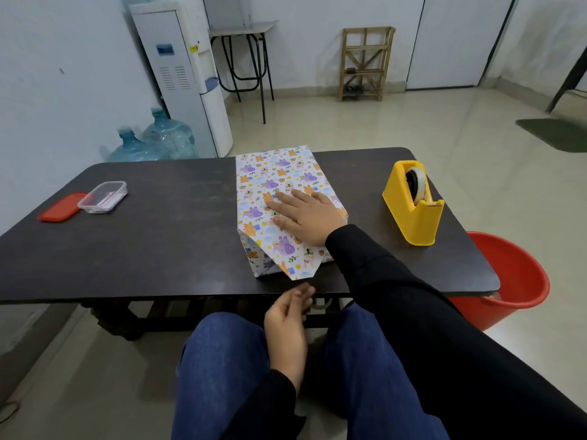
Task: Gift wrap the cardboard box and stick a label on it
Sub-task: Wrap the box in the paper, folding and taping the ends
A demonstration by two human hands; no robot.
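- The cardboard box (279, 182) sat mid-tabletop (158, 233), its top and sides already covered in patterned paper; no bare cardboard showed.
- The right hand (309, 217) lay flat on top, its grip spread, fingers straight and pressing the paper down.
- At the near end, the flap (286, 258) was folded to a point and hung down toward the tabletop. No tape was visible on it, so that end looked unsealed.
- The left hand (286, 325) hovered just below the tabletop's near edge, fingers curled. Whether its grip pinched anything could not be told.
- The yellow tape dispenser (413, 204) stood to the right, well apart from the box.
- The far end's state was unclear.
- No label showed on the box, so sealing and labelling seemed to remain.
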